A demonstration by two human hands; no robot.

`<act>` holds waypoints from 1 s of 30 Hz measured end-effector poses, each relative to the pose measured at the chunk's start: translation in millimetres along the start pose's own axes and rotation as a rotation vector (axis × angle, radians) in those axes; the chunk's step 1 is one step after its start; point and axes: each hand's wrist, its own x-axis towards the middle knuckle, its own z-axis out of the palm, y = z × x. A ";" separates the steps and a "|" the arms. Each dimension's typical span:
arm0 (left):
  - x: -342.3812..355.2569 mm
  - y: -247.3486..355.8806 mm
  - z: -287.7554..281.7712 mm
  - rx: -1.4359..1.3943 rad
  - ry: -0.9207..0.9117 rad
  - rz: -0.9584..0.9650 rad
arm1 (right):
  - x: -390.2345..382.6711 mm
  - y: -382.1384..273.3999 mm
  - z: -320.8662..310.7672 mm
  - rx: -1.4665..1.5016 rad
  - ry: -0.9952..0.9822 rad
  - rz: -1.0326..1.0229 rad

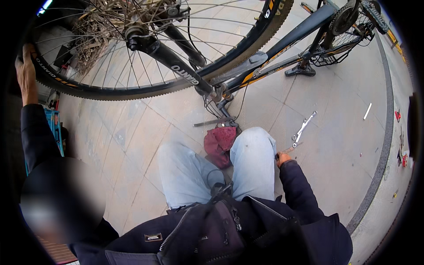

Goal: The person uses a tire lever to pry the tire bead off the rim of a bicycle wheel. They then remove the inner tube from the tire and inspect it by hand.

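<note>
A bicycle stands upside down in front of me, its front wheel (145, 93) raised at the upper left. The black fork (176, 66) slants down to the handlebar (225, 112) near the ground. At the far left my left hand (27, 79) is closed against the tyre's outer edge, its fingers partly hidden. Beside my right knee, my right hand (285, 159) is low and closed; a small dark bit shows at its fingers, too little to name. Just beyond it lie metal wrenches (304, 128). A dark red cloth (220, 145) sits by the handlebar, between my knees.
A white strip (367, 111) lies on the tiled floor at the right. Small red items (404, 160) lie beyond a dark curved border (375, 190). Dry twigs (92, 39) are heaped behind the wheel. A blue crate (55, 128) stands at the left, near a blurred patch.
</note>
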 end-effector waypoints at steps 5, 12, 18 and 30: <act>-17.9 37.4 -18.5 -0.277 -0.145 -0.151 | -70.7 -25.8 -18.4 0.440 0.189 0.293; -0.2 54.1 -30.9 -0.334 -0.035 0.008 | -84.4 -14.0 -55.7 0.682 0.459 0.072; 47.4 112.2 -44.2 -0.439 -0.027 0.166 | -141.3 -84.0 -186.0 0.768 0.620 -0.300; 97.0 199.6 -36.2 -0.373 -0.229 0.357 | -247.3 -241.8 -424.9 0.124 1.164 -0.851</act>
